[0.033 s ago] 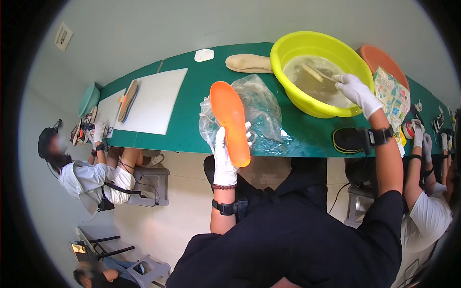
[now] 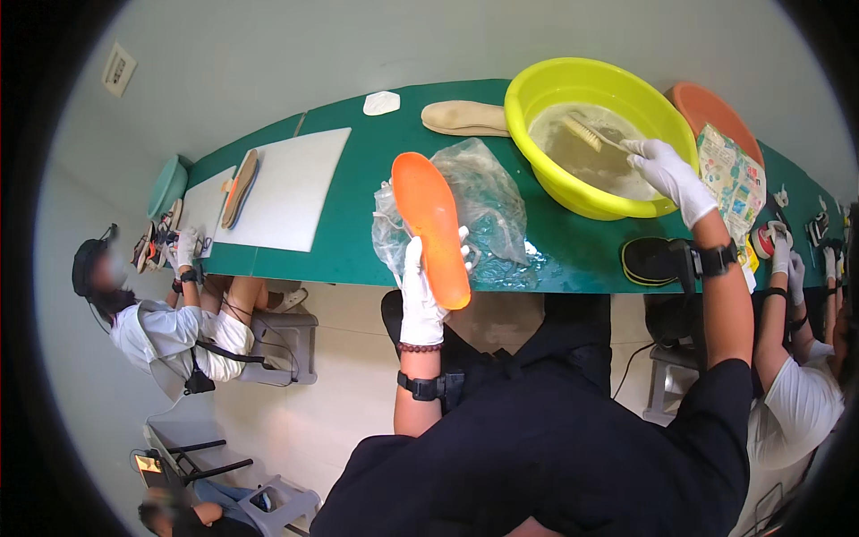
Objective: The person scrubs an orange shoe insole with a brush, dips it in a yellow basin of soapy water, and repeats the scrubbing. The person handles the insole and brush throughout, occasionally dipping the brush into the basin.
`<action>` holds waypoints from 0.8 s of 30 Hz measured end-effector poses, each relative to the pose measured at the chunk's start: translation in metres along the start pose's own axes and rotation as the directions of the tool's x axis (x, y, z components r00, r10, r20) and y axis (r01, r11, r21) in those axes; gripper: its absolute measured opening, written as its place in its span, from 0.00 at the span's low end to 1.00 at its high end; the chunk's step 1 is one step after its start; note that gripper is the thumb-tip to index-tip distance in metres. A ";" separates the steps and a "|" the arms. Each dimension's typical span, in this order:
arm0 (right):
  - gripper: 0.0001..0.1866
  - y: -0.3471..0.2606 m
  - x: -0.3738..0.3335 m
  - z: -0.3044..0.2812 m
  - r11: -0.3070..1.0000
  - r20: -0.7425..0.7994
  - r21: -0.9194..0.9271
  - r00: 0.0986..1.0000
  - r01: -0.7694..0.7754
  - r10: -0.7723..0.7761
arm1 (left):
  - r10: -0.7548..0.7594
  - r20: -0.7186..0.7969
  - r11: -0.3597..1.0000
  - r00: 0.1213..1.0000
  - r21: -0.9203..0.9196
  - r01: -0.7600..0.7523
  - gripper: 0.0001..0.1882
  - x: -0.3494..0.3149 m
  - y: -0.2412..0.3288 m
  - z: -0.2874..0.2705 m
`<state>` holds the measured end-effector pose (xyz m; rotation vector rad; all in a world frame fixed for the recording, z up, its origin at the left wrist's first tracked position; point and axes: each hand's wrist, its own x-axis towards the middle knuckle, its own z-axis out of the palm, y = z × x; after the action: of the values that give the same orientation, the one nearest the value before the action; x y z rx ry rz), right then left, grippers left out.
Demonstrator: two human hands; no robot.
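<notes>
- Orange insole (image 2: 428,224) sits in my left hand (image 2: 425,291), raised at the near edge of the green tabletop (image 2: 349,215), in front of a crumpled clear plastic bag (image 2: 488,192).
- Left hand: closed round the insole's lower half, thumb along one edge, fingertips showing past the other.
- Right hand: closed on the handle end of a pale-bristled brush (image 2: 586,136). Brush head lies inside the yellow basin (image 2: 591,206), over cloudy water; I can't tell whether the bristles touch it.
- Doing this well, as I judge it: wet the bristles evenly, then shed excess against the basin wall so drips stay off the tabletop.
- For scrubbing, I'd want the left fingers spread behind the insole; its far end looks unsupported and might flex under pressure.
- Short, light strokes along the length seem safest. A gloved grip could slip when wet, so hold the handle firmly.
- Left arm pose: forearm comes up from below, nearly straight ahead, the insole's broad end tipped away and slightly left.
- Right arm pose: reaches forward past a black shoe-like item (image 2: 649,261), wrist near the basin's near-right rim, hand angled inward to the left.
</notes>
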<state>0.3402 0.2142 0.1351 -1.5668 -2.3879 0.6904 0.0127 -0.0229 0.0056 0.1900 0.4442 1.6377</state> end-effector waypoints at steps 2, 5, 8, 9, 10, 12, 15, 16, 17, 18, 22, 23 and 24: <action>0.22 0.008 -0.008 0.005 0.997 -0.067 -0.039 0.996 0.062 -0.065 | 0.017 -0.016 1.000 1.000 0.009 -0.017 0.33 0.010 -0.003 0.000; 0.21 -0.002 -0.038 0.008 0.997 -0.212 -0.038 0.975 0.065 -0.072 | -0.043 0.020 0.994 0.999 -0.099 0.045 0.31 0.023 -0.013 -0.013; 0.22 -0.012 -0.055 0.015 0.994 -0.272 0.037 0.958 0.102 -0.088 | -0.090 0.054 0.967 0.994 -0.233 0.100 0.31 0.031 -0.023 -0.029; 0.22 -0.020 -0.061 0.016 0.991 -0.332 0.103 0.942 0.090 -0.052 | -0.088 0.052 0.967 0.995 -0.234 0.097 0.31 0.033 -0.025 -0.034; 0.22 -0.014 -0.058 0.021 0.990 -0.328 0.103 0.943 0.093 -0.054 | -0.076 0.047 0.978 0.996 -0.191 0.084 0.32 0.035 -0.028 -0.038; 0.22 0.000 -0.053 0.032 0.957 -0.485 0.202 0.870 0.206 -0.085 | -0.064 0.038 0.986 0.997 -0.149 0.069 0.32 0.038 -0.033 -0.043; 0.21 -0.004 -0.061 0.045 0.963 -0.438 0.215 0.897 0.163 -0.054 | 0.016 -0.026 0.996 1.000 -0.090 -0.018 0.30 0.038 -0.038 -0.040; 0.21 -0.006 -0.060 0.046 0.962 -0.433 0.218 0.900 0.164 -0.055 | 0.018 -0.032 0.996 0.999 -0.090 -0.021 0.30 0.039 -0.037 -0.039; 0.22 -0.007 -0.059 0.047 0.968 -0.430 0.213 0.902 0.135 -0.031 | 0.004 -0.015 0.996 1.000 -0.087 -0.005 0.30 0.042 -0.036 -0.039; 0.22 -0.008 -0.059 0.049 0.973 -0.426 0.208 0.905 0.104 -0.006 | -0.012 0.001 0.996 1.000 -0.086 0.013 0.30 0.043 -0.036 -0.040; 0.22 -0.035 -0.069 0.056 0.934 -0.528 0.226 0.841 0.276 -0.121 | -0.010 -0.003 0.998 1.000 -0.066 0.010 0.30 0.041 -0.035 -0.045; 0.23 -0.052 -0.079 0.061 0.929 -0.512 0.235 0.849 0.286 -0.132 | 0.012 -0.011 0.998 1.000 -0.054 -0.013 0.31 0.038 -0.034 -0.046; 0.23 -0.065 -0.088 0.069 0.923 -0.497 0.244 0.856 0.298 -0.145 | 0.037 -0.018 0.998 0.999 -0.041 -0.038 0.31 0.035 -0.034 -0.045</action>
<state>0.2959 0.0942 0.1145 -1.1370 -1.9416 0.5299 0.0223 0.0055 -0.0536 0.1544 0.4215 1.6848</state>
